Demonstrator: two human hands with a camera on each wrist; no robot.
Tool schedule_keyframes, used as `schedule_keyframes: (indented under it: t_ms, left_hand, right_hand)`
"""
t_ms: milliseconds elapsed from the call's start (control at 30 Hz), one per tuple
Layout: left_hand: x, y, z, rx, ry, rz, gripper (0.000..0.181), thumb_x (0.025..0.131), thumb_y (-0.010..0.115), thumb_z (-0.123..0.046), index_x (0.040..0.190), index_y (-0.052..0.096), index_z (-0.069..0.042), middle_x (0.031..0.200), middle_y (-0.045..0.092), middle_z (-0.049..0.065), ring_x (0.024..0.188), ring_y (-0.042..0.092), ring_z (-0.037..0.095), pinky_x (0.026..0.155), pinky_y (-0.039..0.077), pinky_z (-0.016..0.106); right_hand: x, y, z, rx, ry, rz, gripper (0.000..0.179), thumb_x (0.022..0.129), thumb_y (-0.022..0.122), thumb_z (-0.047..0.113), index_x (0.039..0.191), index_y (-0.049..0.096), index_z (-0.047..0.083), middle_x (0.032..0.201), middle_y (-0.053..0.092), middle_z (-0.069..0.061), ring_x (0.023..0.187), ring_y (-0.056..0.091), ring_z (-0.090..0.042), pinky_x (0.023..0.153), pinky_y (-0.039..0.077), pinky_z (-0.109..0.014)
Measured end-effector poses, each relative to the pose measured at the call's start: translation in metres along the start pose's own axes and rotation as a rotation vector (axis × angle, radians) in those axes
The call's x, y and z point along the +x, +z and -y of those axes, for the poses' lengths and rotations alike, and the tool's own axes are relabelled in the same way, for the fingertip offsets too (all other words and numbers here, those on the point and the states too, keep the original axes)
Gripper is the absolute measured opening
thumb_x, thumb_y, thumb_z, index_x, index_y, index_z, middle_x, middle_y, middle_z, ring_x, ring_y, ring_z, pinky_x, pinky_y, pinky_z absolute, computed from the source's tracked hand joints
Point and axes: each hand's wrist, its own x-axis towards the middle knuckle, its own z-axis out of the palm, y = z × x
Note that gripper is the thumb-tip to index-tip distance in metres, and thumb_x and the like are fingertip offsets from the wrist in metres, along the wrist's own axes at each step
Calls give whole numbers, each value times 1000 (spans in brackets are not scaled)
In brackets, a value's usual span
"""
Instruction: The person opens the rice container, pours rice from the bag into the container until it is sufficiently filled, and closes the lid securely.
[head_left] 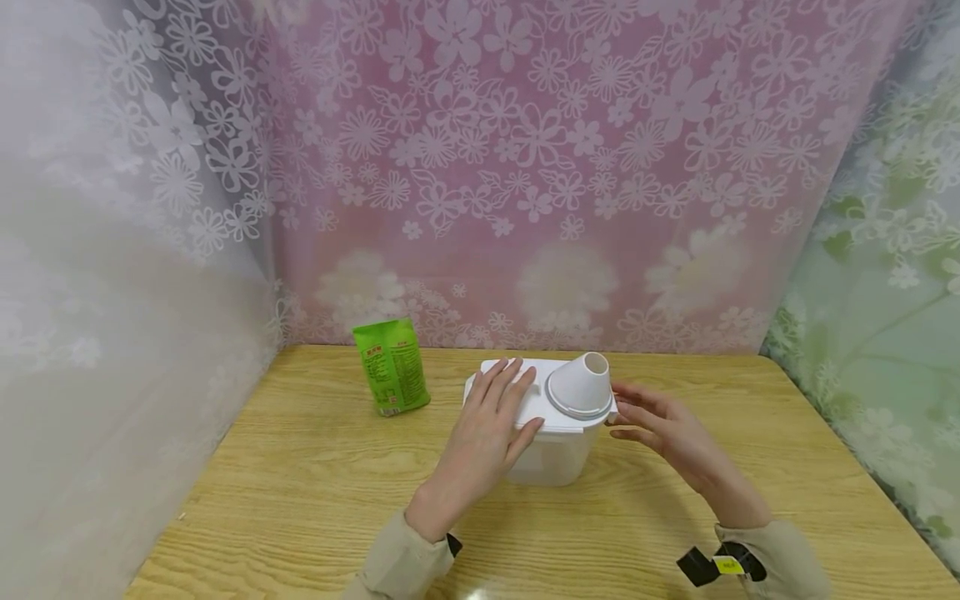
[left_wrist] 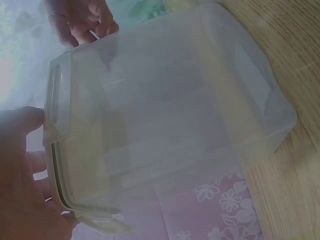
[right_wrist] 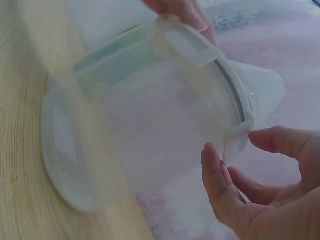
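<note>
A translucent plastic storage container (left_wrist: pixel 160 95) stands on the table, with side clips on its white lid (head_left: pixel 551 367). On the lid's right part sits a white cone-shaped cap (head_left: pixel 581 385), open at its narrow top. My left hand (head_left: pixel 487 429) rests on the lid's left part with fingers stretched out, the thumb by the near edge. At the container's right end is my right hand (head_left: pixel 663 429). Its thumb tip meets the edge of a side clip (right_wrist: pixel 240 132), while its other fingers hang loosely below, beside the container wall.
A green printed bag (head_left: pixel 392 367) stands upright at the back left of the wooden table (head_left: pixel 315 500). A pink flowered curtain (head_left: pixel 480 167) hangs behind the table, with more patterned sheets on both sides.
</note>
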Motion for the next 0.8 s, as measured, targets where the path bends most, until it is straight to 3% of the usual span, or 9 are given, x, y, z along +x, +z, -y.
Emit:
schedule_keyframes:
  t_ms: [100,200,267,533,800]
  left_hand:
    - [0,0,0,-1,2,-1,58,103,60,-34,152,44,-7,157,42,15,148,34,31,120,29,53]
    - [0,0,1,-4,9,-10,58,103,60,-33,152,44,-6,156,42,15,147,34,32,120,29,54]
    - [0,0,1,-1,15,-18,58,103,59,-34,151,44,-6,155,43,16,147,35,33,119,29,54]
    - [0,1,1,0,17,-17,58,103,60,-33,151,44,-6,156,43,16,146,36,35,119,30,54]
    - [0,0,0,-5,-6,12,58,104,58,-33,152,42,-7,157,41,15,148,34,33,121,28,53]
  right_hand:
    - [2,-4,-2,133,27,47,45,110,43,14,151,39,-4,133,58,10,113,63,-12,96,55,-30]
    - [3,-8,-3,262,77,69,32,110,42,14,135,62,12,131,59,13,116,63,-13,99,53,-30]
    - [5,-8,-3,334,113,74,31,110,43,15,125,70,20,131,58,13,117,62,-12,101,52,-30]
    - [9,-7,0,511,178,117,35,111,39,13,117,73,17,129,57,4,117,58,-12,101,50,-26]
    - [16,-9,-2,574,163,198,38,111,34,11,117,72,12,125,56,0,114,57,-13,100,51,-26]
